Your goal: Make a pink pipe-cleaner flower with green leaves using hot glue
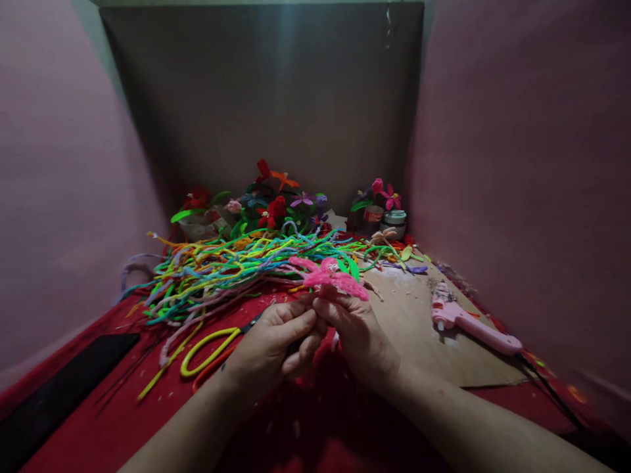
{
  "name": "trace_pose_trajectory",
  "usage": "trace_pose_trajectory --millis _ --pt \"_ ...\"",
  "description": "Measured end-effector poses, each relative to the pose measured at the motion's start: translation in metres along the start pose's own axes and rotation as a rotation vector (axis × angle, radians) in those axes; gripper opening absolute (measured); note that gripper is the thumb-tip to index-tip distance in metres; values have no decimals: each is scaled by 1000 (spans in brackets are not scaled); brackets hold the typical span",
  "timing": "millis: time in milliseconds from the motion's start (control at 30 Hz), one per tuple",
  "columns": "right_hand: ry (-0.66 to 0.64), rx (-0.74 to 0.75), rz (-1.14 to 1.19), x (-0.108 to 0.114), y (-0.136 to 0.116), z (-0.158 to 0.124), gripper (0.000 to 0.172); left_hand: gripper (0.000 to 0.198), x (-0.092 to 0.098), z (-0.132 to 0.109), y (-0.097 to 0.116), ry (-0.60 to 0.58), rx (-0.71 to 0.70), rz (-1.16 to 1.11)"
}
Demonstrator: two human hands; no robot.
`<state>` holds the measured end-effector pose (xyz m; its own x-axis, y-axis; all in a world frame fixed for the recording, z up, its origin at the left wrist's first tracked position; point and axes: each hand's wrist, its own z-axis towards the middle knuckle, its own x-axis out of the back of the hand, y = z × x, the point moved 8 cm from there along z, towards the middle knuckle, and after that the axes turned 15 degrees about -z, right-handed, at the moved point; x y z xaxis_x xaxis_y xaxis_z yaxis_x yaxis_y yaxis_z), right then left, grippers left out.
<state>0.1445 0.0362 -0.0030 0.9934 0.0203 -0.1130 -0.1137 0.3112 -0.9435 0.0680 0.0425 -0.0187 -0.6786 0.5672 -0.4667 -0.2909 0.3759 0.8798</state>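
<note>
A pink pipe-cleaner flower (328,276) is held up at the middle of the view, its fuzzy petals spread above my fingertips. My left hand (286,335) is closed, thumb and fingers pinched at the flower's underside. Against it, my right hand (357,335) pinches the base of the same flower. The fingers of both hands touch there and hide the point of grip. Just behind the petals shows a green leaf shape (351,268). Scissors with yellow and orange handles (210,351) lie beside my left wrist, partly covered by it.
A heap of coloured pipe cleaners (221,272) spreads behind my hands. Finished flowers (271,210) stand along the back wall, near a small jar (394,223). On the right, a pink glue gun (473,325) rests on a cardboard sheet (409,328). A black slab (73,394) lies at left.
</note>
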Motion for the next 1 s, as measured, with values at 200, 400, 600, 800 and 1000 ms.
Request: trace_pose_trajectory --millis 200,400,600,800,1000 --pt "95 -43 -102 9 9 -1 20 12 -5 -19 34 260 -567 812" --pt "60 -26 -157 6 4 0 23 20 -7 -20 33 268 -532 738" --pt "89 -30 -166 10 4 0 22 23 -2 -16 26 287 -358 357" --pt "89 28 -245 10 -7 1 18 19 -4 -13 23 253 -262 168" --pt "48 26 -223 9 -4 3 18 26 0 -10 17 214 -176 67"
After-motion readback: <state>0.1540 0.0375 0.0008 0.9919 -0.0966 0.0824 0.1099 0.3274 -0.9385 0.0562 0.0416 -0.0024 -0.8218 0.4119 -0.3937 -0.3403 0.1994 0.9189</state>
